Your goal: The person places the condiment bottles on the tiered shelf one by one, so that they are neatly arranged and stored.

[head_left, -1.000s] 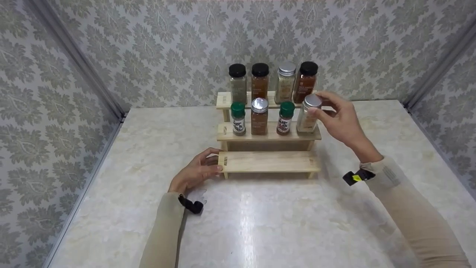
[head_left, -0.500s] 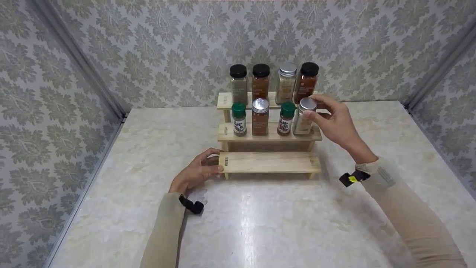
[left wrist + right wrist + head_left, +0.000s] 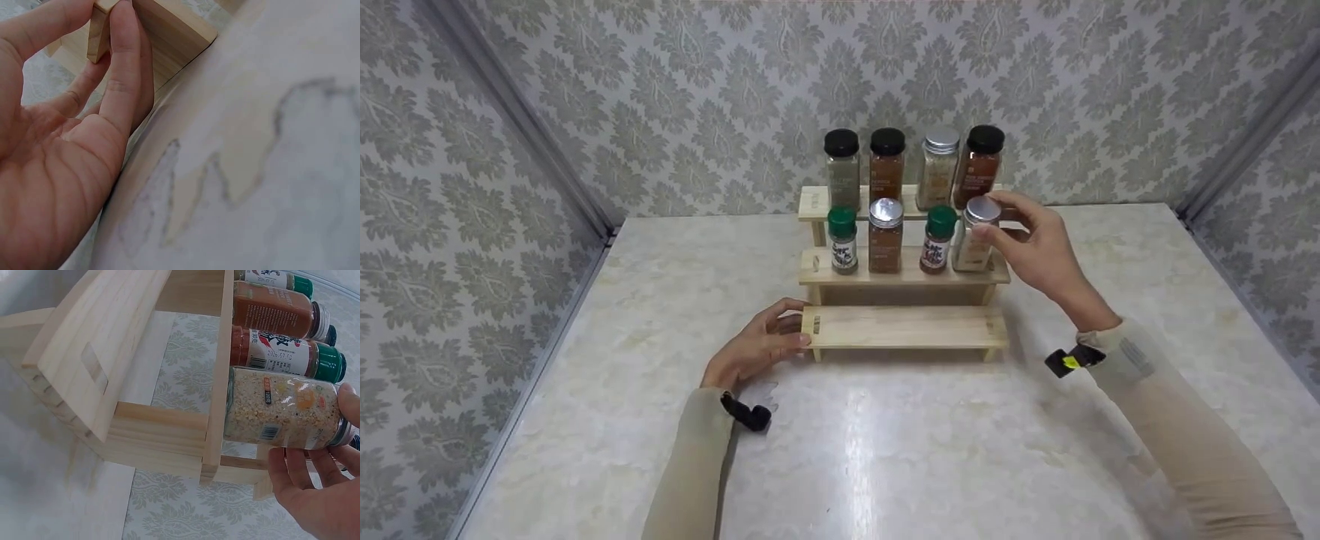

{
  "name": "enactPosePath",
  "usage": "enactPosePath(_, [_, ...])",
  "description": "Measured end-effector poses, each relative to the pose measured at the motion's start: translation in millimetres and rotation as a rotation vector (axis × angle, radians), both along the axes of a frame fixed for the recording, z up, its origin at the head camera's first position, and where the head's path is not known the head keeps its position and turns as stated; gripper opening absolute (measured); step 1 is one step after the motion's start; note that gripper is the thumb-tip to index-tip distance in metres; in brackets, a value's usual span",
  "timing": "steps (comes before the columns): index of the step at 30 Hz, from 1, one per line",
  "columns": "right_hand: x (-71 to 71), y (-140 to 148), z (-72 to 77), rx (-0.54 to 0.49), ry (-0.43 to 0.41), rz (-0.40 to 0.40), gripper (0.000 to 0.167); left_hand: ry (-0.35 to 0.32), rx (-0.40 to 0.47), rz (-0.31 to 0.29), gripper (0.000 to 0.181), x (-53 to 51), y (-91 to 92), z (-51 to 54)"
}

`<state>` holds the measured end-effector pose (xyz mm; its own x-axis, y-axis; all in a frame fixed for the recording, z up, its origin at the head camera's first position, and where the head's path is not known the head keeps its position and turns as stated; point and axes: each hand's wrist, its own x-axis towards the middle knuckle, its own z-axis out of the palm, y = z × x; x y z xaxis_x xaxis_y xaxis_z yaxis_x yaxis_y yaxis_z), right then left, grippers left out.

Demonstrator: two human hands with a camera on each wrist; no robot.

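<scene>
On the right end of the middle tier of a wooden spice rack (image 3: 904, 326) stands a silver-capped spice jar (image 3: 281, 408) of pale grains. My right hand (image 3: 1039, 244) grips this jar near its cap, thumb in front and fingers around the far side. At the rack's lowest tier, my left hand (image 3: 757, 341) pinches the left end of the board between thumb and fingers; the left wrist view shows the wooden edge (image 3: 100, 34) between them. Beside the held jar is a small green-capped jar (image 3: 936, 240), then a silver-capped brown jar (image 3: 885, 236) and another green-capped jar (image 3: 842, 240).
The top tier carries a black-capped green jar (image 3: 841, 169), a black-capped orange jar (image 3: 886, 165), a silver-capped pale jar (image 3: 937, 169) and a black-capped red jar (image 3: 979, 169). The marbled table (image 3: 697, 262) meets a patterned wall (image 3: 712, 97) behind the rack.
My right hand has shifted the pale-grain jar slightly left on the middle tier, closer to the green-capped jar, and then stayed put. The left hand keeps its place on the rack.
</scene>
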<state>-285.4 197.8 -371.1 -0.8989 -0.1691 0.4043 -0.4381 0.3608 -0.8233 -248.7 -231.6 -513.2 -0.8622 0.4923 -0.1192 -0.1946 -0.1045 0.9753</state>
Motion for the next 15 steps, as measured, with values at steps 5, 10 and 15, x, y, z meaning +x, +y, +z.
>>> enactPosePath(5, [-1.7, 0, -0.6, 0.01, 0.012, 0.019, 0.053, -0.002, -0.029, 0.01, 0.058, -2.4, -1.0, 1.3])
enactPosePath(10, [0.0, 3, -4.6, 0.015, 0.018, 0.014, 0.053, 0.009, -0.058, -0.005, 0.061, -5.9, -0.9, 4.7])
enactPosePath(15, [1.9, 7, -10.1, 0.014, 0.034, 0.004, 0.053, 0.032, -0.138, -0.014, 0.063, -6.6, -1.0, 11.4])
